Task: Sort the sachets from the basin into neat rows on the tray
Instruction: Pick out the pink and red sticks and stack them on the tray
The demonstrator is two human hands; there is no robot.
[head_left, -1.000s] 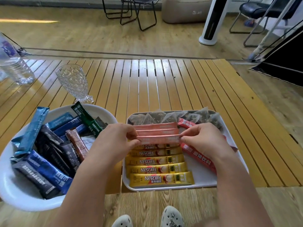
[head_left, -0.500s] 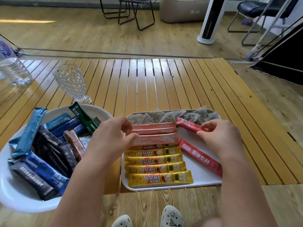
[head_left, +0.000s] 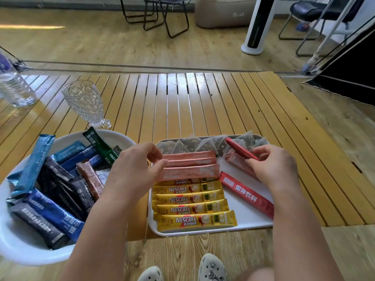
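- The right hand (head_left: 272,169) pinches a red sachet (head_left: 240,149) lifted over the tray (head_left: 249,219), right of centre.
- The left hand (head_left: 134,171), fingers curled, touches the pink sachets (head_left: 190,165).

Bright daylight, coming in from far left: a pale streak across the wooden floor (head_left: 32,26) and white glare on the far slats of the yellow slatted wooden table (head_left: 182,102). Soft, short shadows only, pooled under the white plastic tray (head_left: 249,220) and white round basin (head_left: 24,246). Sparkle on the clear cut-glass goblet (head_left: 85,100). Slight motion blur on the red stick sachet (head_left: 240,149) pinched in the right hand (head_left: 274,167). Wide-angle bending at the edges; the clear plastic bottle (head_left: 14,86) at far left stretched and soft.
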